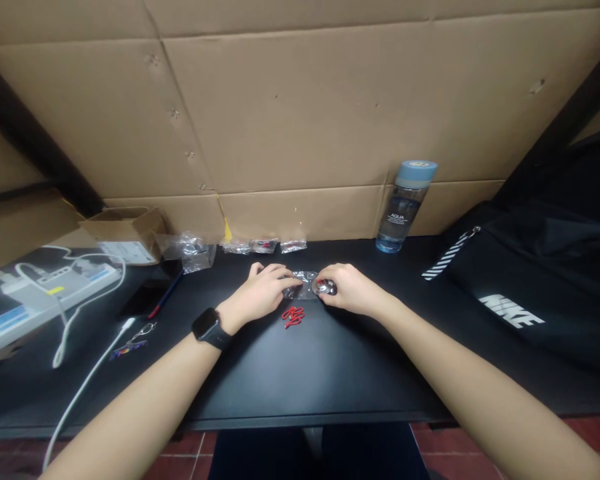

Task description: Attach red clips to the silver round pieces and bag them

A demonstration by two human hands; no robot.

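Between my two hands a small clear plastic bag (307, 285) lies on the black desk. My left hand (260, 290), with a black watch on its wrist, presses its closed fingers on the left end of the bag. The fingers of my right hand (347, 288) are closed around the right end, where the plastic bunches up shiny. Something dark shows there, with a bit of red by the fingertips; what it is I cannot make out. Just in front of the bag, a bundled red cord (293, 317) rests loose on the desk.
Several small clear packets (264, 246) line the cardboard wall. Behind my left hand are a cardboard box (130, 230), a phone (150, 293), a white power strip (55, 290) and a white cable (93, 373). A water bottle (403, 210) and a black bag (525, 287) stand right.
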